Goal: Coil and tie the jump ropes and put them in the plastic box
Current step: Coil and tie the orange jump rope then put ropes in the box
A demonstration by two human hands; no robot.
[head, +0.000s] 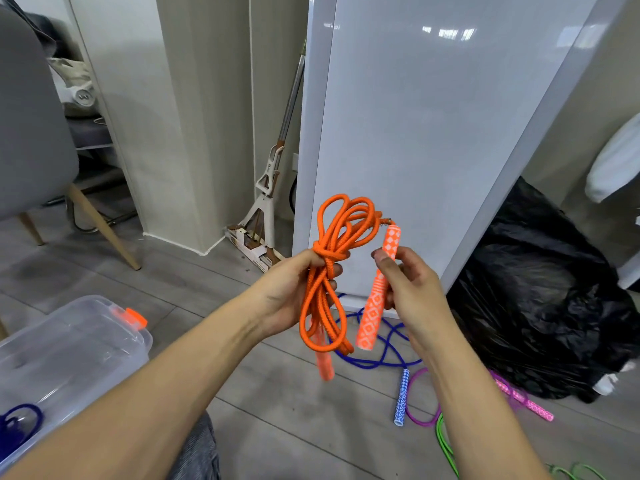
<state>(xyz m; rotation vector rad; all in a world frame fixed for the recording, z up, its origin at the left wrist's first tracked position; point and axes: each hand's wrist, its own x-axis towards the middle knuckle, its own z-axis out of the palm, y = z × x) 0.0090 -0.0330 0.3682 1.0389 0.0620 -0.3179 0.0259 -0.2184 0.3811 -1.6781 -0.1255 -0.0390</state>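
Observation:
My left hand grips a coiled orange jump rope at its wrapped middle, loops standing above and hanging below the fist. My right hand pinches one orange-and-white patterned handle of that rope, held nearly upright. The second orange handle dangles blurred under the coil. A clear plastic box with an orange latch stands on the floor at lower left, with a dark blue rope inside it.
On the floor lie a blue jump rope, a purple-pink one and a green one. A black rubbish bag sits at right, a white panel behind, a mop and a grey chair at left.

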